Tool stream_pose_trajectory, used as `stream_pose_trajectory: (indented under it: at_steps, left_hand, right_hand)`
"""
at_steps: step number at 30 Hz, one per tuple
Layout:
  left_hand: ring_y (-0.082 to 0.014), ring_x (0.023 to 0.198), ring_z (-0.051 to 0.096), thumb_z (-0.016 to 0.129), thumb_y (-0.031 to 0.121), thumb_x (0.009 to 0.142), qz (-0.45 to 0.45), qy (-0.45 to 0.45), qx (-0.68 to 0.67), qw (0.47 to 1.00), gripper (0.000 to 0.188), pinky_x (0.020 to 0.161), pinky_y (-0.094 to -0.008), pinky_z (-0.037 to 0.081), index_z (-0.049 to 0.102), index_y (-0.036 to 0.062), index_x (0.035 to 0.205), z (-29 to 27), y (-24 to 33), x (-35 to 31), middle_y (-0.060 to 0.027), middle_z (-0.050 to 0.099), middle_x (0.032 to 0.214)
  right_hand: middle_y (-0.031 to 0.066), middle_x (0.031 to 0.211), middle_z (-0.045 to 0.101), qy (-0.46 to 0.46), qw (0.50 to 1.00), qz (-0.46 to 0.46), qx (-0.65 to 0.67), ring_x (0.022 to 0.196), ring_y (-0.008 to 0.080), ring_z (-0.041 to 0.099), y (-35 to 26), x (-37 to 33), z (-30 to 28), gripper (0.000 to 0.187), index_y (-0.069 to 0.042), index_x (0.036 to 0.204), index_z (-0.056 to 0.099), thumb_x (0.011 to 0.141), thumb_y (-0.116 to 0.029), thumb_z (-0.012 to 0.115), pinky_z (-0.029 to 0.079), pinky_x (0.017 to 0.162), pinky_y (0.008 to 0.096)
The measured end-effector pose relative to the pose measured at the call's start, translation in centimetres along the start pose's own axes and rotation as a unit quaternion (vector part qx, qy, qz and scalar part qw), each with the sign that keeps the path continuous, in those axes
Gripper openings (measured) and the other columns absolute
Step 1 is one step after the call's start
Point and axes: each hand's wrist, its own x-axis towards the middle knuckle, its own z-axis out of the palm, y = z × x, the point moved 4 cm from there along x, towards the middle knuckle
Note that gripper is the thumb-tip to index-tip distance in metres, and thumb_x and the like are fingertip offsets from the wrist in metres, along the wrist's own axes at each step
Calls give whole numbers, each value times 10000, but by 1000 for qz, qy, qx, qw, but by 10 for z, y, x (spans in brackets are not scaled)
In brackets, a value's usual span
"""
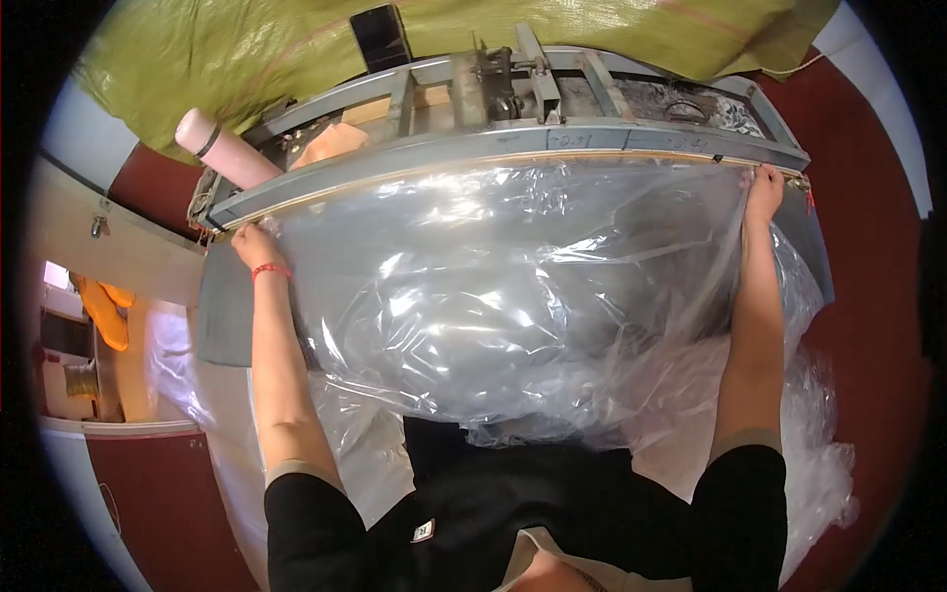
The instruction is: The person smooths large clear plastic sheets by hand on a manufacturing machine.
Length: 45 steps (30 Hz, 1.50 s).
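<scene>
A wide sheet of clear plastic film point(473, 286) is spread between my arms, its far edge along the long grey metal bar point(493, 150) of a sealing machine. At the left end of the bar, my left hand point(254, 245) pinches the film's corner. My right hand point(764, 192) has its fingers closed on the opposite corner, close to the bar's right end. The film is fairly taut along the bar and falls in shiny wrinkles toward my lap. More crumpled film point(789, 464) hangs down at my right.
Behind the bar, the metal frame holds a pink bottle point(232, 153), a peach-coloured piece point(333, 144) and a metal hinge bracket point(533, 74). A dark phone point(380, 37) leans at the back against yellow-green sheeting point(247, 59). A dark red cabinet point(163, 493) stands at left.
</scene>
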Motion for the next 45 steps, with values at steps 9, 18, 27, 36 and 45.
stream_pose_trajectory:
  at_steps: [9,18,27,36,45]
  left_hand:
    - [-164,586,511,349,374,893,-199,-307,167,915,446,546,-260,389,556,-17,843,-30,12,-26,-96,574,748]
    - [-61,623,506,562,148,795,-129,-426,34,895,85,532,-186,377,564,66,821,24,74,-149,8,561,716]
    - [-21,571,433,678,59,703,-8,-490,99,866,178,528,-171,344,508,74,654,39,139,-249,47,515,619]
    - [-44,666,462,686,56,688,136,-528,80,835,190,629,-197,388,497,48,675,17,173,-277,28,523,698]
    - [-130,683,543,477,134,776,-111,-839,269,459,154,650,-283,426,568,31,845,-162,44,-264,-35,585,700]
  right_hand:
    - [64,743,576,-87,959,-152,-222,695,110,532,-60,-47,-24,244,1,903,547,773,-198,604,416,666,226]
    - [157,790,565,-192,856,-134,-461,749,268,545,-29,-143,-259,110,6,790,540,743,-93,551,419,692,336]
    - [103,644,517,-313,863,-152,-366,574,154,471,-179,-185,-72,155,15,737,511,771,-120,580,388,553,259]
    - [43,1078,530,-622,751,-207,73,997,130,478,-275,-335,198,377,-45,1085,510,737,-150,610,393,807,269]
    - [12,859,560,-352,936,-2,28,777,129,500,-153,-197,154,239,-77,921,576,831,-284,500,404,693,266]
